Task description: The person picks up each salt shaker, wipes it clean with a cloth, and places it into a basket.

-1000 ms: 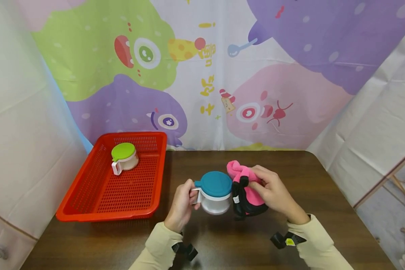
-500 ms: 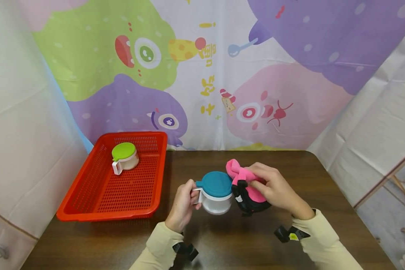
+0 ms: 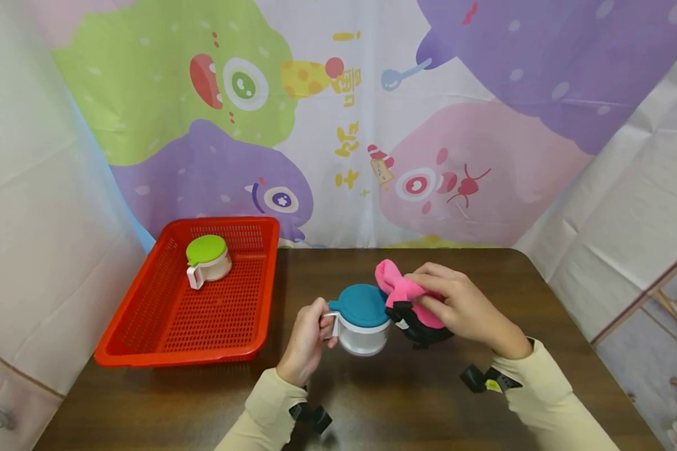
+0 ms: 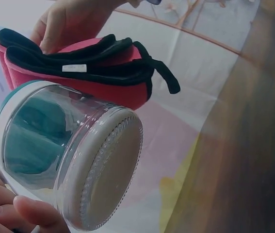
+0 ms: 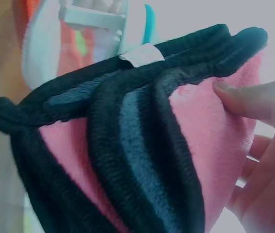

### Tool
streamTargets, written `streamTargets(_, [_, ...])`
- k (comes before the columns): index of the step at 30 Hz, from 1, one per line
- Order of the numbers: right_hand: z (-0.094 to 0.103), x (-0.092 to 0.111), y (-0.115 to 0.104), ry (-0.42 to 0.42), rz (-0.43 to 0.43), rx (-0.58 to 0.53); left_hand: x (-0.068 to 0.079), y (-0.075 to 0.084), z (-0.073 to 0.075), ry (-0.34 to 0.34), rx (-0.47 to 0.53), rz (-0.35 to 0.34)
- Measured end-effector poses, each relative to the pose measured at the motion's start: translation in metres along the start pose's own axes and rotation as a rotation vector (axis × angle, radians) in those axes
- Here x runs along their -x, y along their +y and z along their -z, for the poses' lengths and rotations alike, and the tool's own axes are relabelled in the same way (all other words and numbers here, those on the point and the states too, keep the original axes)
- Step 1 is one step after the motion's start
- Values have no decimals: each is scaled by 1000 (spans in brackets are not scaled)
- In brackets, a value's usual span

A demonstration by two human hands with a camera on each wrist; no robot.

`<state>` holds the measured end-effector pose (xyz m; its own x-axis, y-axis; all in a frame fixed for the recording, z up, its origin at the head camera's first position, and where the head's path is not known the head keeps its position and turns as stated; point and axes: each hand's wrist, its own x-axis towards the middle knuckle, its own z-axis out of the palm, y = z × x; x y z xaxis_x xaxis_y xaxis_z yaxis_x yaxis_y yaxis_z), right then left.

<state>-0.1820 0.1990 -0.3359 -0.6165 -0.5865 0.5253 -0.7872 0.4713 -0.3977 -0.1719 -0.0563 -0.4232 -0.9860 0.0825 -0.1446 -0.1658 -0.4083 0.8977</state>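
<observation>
My left hand (image 3: 306, 341) grips the white handle of a clear seasoning jar (image 3: 363, 341) with a teal lid, held above the table. In the left wrist view the jar (image 4: 40, 136) is tipped, its ribbed base showing. My right hand (image 3: 462, 307) pinches a folded pink cloth (image 3: 400, 287) with black edging, a white tag and a hanging loop. The cloth lies against the jar's right side in the head view. In the right wrist view, thumb and fingers hold the cloth (image 5: 215, 131) by its folds, and the jar (image 5: 86, 36) shows behind it.
A red perforated basket (image 3: 265, 307) stands on the left of the brown table (image 3: 406, 413). Inside it, near the back, sits a similar jar (image 3: 210, 260) with a green lid and white handle. A printed curtain (image 3: 338, 207) hangs behind the table.
My right hand has shifted slightly right and up, turning the cloth so its lower part swings right along the jar's side. The left hand and jar have hardly moved.
</observation>
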Motion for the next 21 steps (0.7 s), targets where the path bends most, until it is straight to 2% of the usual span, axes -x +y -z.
streamTargets(8, [10,-4,-5,-37,24,83,0,-1,-1,-2,-15,11])
streamTargets(14, [9,-9,-12,-56,150,167,0,-3,-5,-10,-28,8])
streamTargets(17, [5,-12,-17,-96,212,236,0,-3,-7,-16,-29,8])
streamTargets(21, [-3,-12,-22,-163,253,309,1,-3,-9,-27,-22,16])
